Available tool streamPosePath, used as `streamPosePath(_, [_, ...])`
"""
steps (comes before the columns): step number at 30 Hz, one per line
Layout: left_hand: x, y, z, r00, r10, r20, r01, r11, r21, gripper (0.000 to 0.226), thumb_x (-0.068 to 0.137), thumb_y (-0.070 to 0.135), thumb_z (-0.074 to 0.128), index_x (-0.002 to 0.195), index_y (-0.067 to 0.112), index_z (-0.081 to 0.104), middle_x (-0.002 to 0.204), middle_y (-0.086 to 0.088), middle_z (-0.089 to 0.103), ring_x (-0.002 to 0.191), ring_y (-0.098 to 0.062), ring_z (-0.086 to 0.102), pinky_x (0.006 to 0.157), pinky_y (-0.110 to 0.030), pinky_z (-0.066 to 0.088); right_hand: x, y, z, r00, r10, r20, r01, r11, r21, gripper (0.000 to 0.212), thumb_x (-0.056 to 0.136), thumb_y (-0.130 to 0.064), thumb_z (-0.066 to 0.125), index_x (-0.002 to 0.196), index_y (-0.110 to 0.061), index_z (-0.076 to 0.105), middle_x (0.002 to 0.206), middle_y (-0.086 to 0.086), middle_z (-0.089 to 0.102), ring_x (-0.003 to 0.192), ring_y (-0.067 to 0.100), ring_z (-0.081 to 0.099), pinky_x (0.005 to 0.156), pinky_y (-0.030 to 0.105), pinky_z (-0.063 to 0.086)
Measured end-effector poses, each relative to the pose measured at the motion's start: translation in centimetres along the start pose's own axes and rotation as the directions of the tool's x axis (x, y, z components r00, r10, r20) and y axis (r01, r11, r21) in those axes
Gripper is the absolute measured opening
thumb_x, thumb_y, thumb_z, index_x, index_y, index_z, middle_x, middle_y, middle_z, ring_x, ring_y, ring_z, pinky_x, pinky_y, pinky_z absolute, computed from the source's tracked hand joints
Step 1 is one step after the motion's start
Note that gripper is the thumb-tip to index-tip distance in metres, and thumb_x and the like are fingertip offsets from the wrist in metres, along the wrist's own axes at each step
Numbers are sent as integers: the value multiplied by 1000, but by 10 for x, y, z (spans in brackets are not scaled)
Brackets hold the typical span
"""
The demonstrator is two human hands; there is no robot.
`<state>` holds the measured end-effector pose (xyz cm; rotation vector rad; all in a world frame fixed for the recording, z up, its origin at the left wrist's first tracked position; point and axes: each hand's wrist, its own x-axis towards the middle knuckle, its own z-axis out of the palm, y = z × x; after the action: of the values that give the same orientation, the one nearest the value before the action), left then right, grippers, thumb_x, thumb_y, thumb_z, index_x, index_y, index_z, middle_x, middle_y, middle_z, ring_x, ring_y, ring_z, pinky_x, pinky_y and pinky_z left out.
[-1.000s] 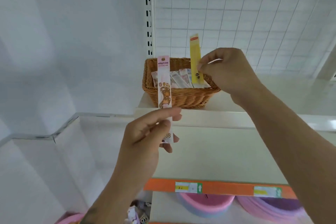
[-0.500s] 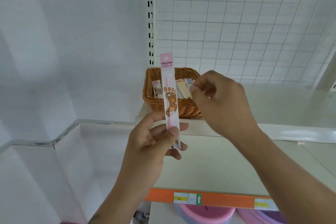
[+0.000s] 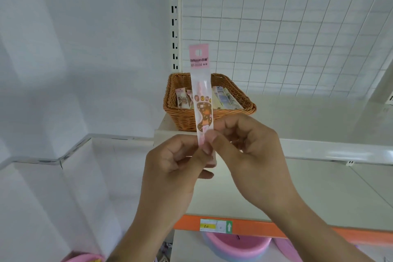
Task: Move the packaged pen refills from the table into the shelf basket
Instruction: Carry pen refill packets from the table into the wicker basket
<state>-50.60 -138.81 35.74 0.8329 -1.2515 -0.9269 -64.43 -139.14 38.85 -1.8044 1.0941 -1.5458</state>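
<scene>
- Both hands meet at the bottom end of one pink refill packet [image 3: 202, 100]: the left hand [image 3: 174, 168] pinches it, and the right hand [image 3: 251, 151] curls its fingertips onto the same end.
- The packet stands upright in front of the wicker basket [image 3: 240, 100].
- More packets [image 3: 223, 98] lie inside the basket, on the white shelf [image 3: 319, 117], at 12 o'clock from the hands.
- An orange shelf edge [image 3: 255, 226] runs at 6 o'clock.

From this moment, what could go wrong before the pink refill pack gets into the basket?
1. Both the left hand and the right hand pinch only the bottom end of the pink refill pack, so the tall thin pack may bend or slip.
2. The wicker basket sits near the corner of the shelf; a push might shift it toward the edge.
</scene>
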Motion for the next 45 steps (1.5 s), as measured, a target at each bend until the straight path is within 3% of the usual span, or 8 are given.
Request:
streamPosePath(3, [2,-15,-14,980,184,-75,-144,918,368,22,92,43,74,104,25,75,104,16,77,103,-3,70,91,-21,55,30,-18,0,994,-45,-104,45,999,4,11,92,-6,73,92,-16,70,65,-9,69,55,5,57,55,17,45])
streamPosePath(6, [9,-49,-32,892,451,13,-275,521,808,44,95,48,61,134,29,63,149,8,56,145,-14,44,119,-40,36,76,-33,-1,981,-26,-191,26,1000,-3,14,95,-14,73,103,-19,62,62,10,63,48,12,48,46,22,41])
streamPosePath(11, [6,-100,-53,949,232,211,-256,184,949,87,94,62,51,166,33,12,174,-3,3,160,-32,8,121,-65,22,142,-14,9,979,69,-189,-128,939,-318,14,93,-20,74,102,-22,64,86,-1,71,38,1,50,40,19,39])
streamPosePath(19, [3,-109,-54,963,190,189,-222,169,960,102,82,60,62,166,34,10,174,-5,6,156,-42,16,115,-74,26,152,23,28,948,297,-112,-268,558,-785,13,82,-20,69,92,-28,68,100,-4,68,92,21,63,83,41,58])
streamPosePath(27, [2,-110,-55,968,159,193,-228,240,944,99,88,58,59,165,36,2,174,-3,-3,158,-39,8,119,-70,16,107,7,25,991,76,-114,-136,659,-739,6,93,-33,63,94,-29,68,97,-13,68,95,13,64,86,43,57])
streamPosePath(33, [-33,-102,-56,983,-92,158,-118,340,933,91,96,60,48,157,49,-19,169,7,-28,158,-29,-16,127,-59,3,6,37,9,980,-194,51,161,610,-776,47,101,-43,57,139,-16,58,152,8,48,139,29,46,111,42,41])
streamPosePath(37, [-82,-95,-53,963,-255,88,18,385,923,81,99,60,45,158,52,-10,173,8,-11,160,-24,-7,127,-52,6,-62,65,-3,975,-134,176,221,597,-771,53,101,-48,54,143,-17,57,159,12,42,141,35,45,112,47,42])
streamPosePath(45, [-240,-86,-51,918,-326,-224,283,146,948,63,97,61,46,155,42,31,169,4,25,156,-27,24,124,-59,23,-210,115,17,824,157,545,243,771,-589,66,97,-65,35,146,-25,54,156,9,47,137,35,51,109,48,47])
